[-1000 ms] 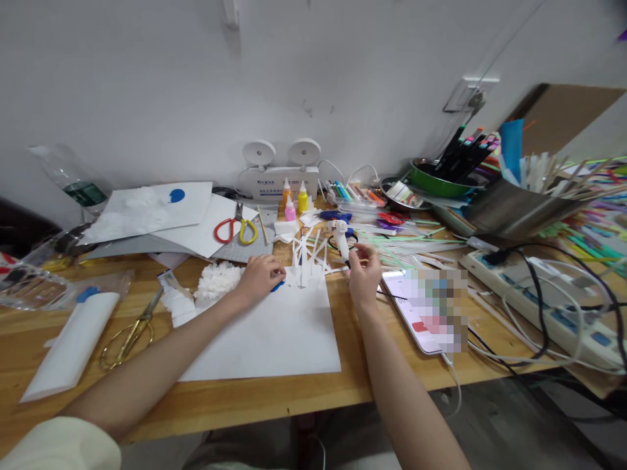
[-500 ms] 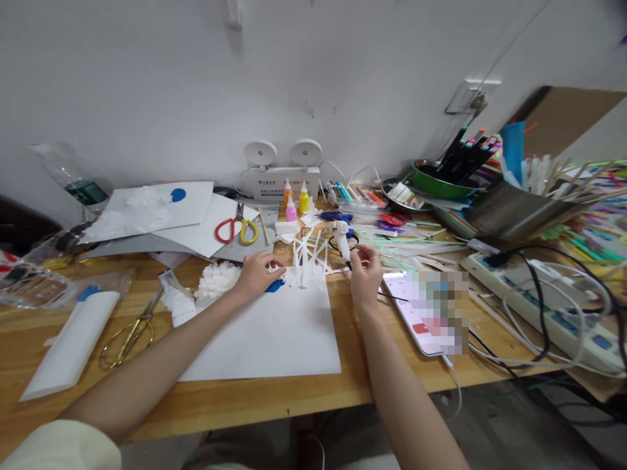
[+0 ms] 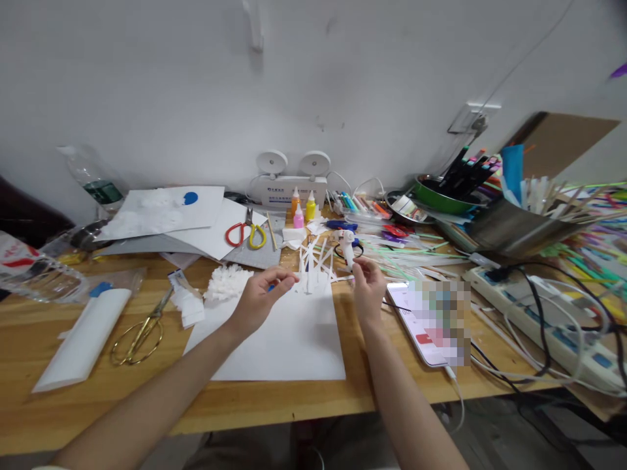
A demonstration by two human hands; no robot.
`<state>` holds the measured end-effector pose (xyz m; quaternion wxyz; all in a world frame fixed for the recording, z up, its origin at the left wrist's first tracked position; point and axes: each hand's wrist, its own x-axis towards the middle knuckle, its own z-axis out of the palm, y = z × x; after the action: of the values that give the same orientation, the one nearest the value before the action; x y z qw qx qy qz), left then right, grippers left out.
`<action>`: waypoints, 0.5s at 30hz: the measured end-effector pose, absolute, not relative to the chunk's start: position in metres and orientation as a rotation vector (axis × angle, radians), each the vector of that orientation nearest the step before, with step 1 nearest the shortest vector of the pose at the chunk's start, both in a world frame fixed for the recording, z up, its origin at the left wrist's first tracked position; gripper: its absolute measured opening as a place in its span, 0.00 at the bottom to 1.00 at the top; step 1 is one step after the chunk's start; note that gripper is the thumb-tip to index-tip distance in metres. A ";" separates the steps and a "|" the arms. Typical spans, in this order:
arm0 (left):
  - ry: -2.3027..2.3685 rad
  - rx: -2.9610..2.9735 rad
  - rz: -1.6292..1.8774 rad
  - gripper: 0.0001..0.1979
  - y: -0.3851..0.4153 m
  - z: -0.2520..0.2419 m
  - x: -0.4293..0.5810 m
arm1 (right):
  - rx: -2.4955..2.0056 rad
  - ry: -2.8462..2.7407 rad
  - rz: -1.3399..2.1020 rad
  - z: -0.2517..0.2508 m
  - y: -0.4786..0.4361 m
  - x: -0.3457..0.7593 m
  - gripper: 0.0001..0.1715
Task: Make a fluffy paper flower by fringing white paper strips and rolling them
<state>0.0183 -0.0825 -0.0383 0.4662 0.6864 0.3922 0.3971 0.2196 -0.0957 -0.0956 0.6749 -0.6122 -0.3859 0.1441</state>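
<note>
My left hand (image 3: 262, 297) hovers over a white sheet of paper (image 3: 294, 349). Its thumb and fingertips are pinched together; anything between them is too small to make out. A small blue piece (image 3: 271, 287) shows partly behind its fingers. To the left of the hand lies a white ruffled paper clump (image 3: 226, 284). A cluster of thin white strips (image 3: 313, 261) spreads at the sheet's far edge. My right hand (image 3: 369, 287) is closed at the lower end of a white hot glue gun (image 3: 347, 247), its fingers partly hiding the grip.
A phone (image 3: 414, 326) and a power strip (image 3: 533, 313) with cables lie at the right. Gold scissors (image 3: 142, 333) and a folded white sheet (image 3: 85, 343) are at the left. Red-yellow-handled scissors (image 3: 246, 232) and paint bottles (image 3: 310, 207) stand farther back.
My left hand has lifted off the blue piece and moved toward me, fingers pinched. My right hand stays by the glue gun. The whole view has shifted slightly.
</note>
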 end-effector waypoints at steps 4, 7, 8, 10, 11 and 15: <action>0.922 1.697 0.980 0.10 -0.097 -0.029 0.020 | -1.266 -1.081 0.426 -0.069 -0.129 0.193 0.07; 0.900 1.772 0.979 0.10 -0.106 -0.024 0.022 | -1.190 -1.239 0.490 -0.048 -0.152 0.174 0.05; 0.899 1.797 0.979 0.10 -0.108 -0.022 0.023 | -1.162 -1.280 0.494 -0.042 -0.157 0.169 0.06; 0.900 1.828 0.988 0.09 -0.111 -0.021 0.024 | -1.147 -1.384 0.494 -0.034 -0.163 0.163 0.08; 0.901 1.837 1.000 0.08 -0.112 -0.021 0.024 | -1.148 -1.423 0.488 -0.031 -0.165 0.162 0.09; 0.904 1.861 1.062 0.08 -0.117 -0.022 0.025 | -1.176 -1.470 0.433 -0.028 -0.166 0.160 0.04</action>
<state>0.0251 -0.1173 -0.0218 0.3968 0.7346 0.3567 0.4192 0.1595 -0.1661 -0.0284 0.5689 -0.5008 -0.6258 0.1843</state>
